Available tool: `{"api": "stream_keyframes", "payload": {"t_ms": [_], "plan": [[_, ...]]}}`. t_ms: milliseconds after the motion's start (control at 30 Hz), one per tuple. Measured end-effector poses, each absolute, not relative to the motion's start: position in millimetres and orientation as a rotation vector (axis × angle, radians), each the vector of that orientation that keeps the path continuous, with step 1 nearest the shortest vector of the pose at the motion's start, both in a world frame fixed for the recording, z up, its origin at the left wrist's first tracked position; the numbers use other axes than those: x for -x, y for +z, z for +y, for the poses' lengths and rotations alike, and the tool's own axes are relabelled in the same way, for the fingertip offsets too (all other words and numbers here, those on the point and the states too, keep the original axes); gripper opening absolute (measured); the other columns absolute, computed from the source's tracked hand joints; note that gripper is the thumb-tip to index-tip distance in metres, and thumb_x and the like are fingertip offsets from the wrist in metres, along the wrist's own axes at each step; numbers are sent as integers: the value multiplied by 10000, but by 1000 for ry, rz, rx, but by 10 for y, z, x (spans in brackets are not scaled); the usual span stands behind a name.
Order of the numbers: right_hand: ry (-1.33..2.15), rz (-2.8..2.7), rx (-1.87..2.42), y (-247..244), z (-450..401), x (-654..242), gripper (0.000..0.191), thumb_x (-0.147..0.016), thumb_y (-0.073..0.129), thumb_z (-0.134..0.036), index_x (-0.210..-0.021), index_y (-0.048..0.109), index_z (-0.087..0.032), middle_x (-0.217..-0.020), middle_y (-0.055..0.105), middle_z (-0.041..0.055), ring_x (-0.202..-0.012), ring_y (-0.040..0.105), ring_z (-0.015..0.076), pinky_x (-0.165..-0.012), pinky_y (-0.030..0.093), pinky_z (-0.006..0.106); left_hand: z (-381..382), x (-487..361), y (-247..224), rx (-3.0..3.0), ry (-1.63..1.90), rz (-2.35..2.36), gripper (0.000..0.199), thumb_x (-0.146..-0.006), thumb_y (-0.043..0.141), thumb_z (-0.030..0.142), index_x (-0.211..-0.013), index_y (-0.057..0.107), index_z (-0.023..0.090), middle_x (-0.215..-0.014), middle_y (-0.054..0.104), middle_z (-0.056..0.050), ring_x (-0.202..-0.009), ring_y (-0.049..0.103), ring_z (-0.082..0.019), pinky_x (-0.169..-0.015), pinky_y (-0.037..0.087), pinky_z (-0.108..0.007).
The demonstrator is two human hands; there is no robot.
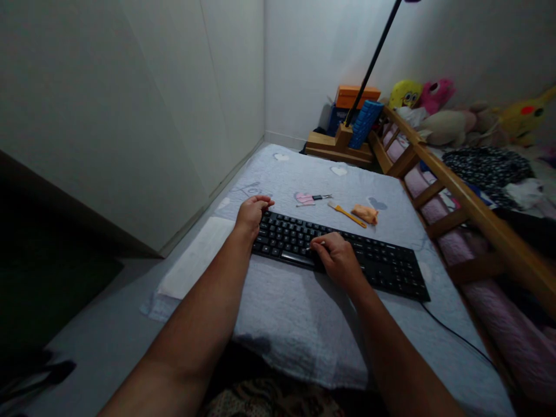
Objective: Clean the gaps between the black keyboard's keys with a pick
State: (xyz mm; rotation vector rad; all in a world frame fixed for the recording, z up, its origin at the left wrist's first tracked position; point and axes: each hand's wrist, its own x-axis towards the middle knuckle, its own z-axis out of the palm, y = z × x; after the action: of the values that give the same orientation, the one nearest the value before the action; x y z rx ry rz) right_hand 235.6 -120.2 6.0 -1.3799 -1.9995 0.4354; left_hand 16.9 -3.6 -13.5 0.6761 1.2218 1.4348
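Pale grey-blue heart-printed sheet (282, 301) is lying under a long black plastic keyboard (286, 233). Left hand (250, 216) is resting curled at the keyboard's far left corner, contents unclear; right hand (336, 256) is pinching a thin white stick (308, 249) over the keys. Beyond the keyboard, a yellow-handled brush (348, 215) is lying.
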Motion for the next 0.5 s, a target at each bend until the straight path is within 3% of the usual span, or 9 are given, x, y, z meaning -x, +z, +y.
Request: {"api": "stream_keyframes", "payload": {"t_ms": [500], "plan": [[424, -1918, 1396, -18, -1236, -2425, 188, -920, 548, -193, -827, 710, -208, -841, 720, 74, -871, 630, 246, -803, 466, 379, -41, -202, -136, -711, 1421, 1257, 142, -620, 573, 58, -688, 631, 168, -706, 684, -26, -708, 619, -140, -821, 469, -291]]}}
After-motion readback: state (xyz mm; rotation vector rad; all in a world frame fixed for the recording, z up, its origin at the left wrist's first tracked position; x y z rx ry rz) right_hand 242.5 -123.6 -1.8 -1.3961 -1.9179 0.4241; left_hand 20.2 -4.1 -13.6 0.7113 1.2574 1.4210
